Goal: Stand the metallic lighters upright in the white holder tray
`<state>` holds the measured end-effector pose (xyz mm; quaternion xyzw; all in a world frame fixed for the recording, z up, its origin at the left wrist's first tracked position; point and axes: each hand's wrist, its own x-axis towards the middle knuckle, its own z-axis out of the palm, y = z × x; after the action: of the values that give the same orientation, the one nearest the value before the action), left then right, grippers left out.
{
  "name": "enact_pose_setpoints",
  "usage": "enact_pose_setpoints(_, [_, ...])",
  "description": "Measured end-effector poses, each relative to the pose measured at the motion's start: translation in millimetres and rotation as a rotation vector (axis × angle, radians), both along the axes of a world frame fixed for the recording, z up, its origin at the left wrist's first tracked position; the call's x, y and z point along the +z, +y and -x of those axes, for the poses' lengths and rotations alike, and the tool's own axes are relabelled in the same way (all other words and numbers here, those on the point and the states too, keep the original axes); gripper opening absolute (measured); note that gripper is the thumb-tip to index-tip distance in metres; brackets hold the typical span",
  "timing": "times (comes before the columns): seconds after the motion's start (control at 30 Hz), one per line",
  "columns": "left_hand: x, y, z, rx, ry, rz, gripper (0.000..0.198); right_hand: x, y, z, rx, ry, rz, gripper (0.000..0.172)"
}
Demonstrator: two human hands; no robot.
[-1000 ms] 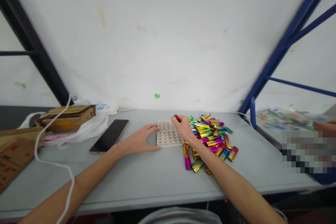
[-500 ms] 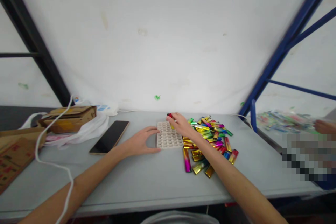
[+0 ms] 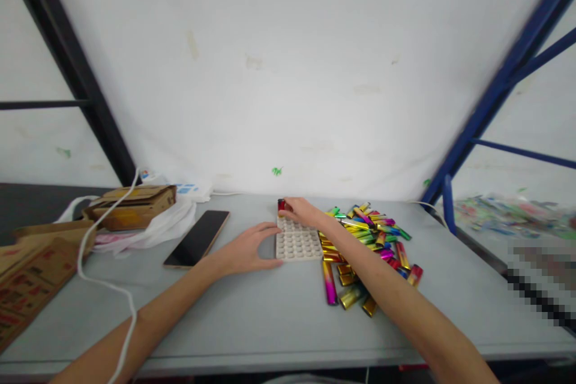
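Left fingers (image 3: 266, 225) apart at tray (image 3: 299, 247), left edge; right fingers (image 3: 293, 204) clamp red cylinder (image 3: 281, 206); open desk (image 3: 265, 315) nearside.

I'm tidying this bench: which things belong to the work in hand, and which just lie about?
In the work:
- cylinder in the right hand
- white holed tray
- piled shiny cylinders

Apparently just lying about:
- phone
- cardboard boxes
- plastic bag

Tabletop (image 3: 279, 318) open before tray (image 3: 299, 245); tube pile (image 3: 356, 225) blocks right, phone (image 3: 198, 240) left.
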<state>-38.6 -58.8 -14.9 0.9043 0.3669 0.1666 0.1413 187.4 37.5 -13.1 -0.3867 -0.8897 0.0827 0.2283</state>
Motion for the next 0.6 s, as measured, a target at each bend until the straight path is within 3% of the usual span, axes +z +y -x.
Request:
enact_pose_setpoints(0.2, [-4.4, 4, 1, -0.001, -0.004, -0.016, 0.072, 19.4, -5, -21, 0.020, 0.043, 0.023, 0.029])
enact_pose_setpoints(0.43, [-2.3, 8, 3, 0.007, 0.036, -0.015, 0.076, 52.5, -55, -122, -0.140, 0.096, 0.090, 0.025])
enact_pose_setpoints(0.6, [0.0, 11, 4, 0.019, 0.060, -0.019, 0.077, 51.1, -93, -178, -0.217, -0.017, 0.112, 0.031])
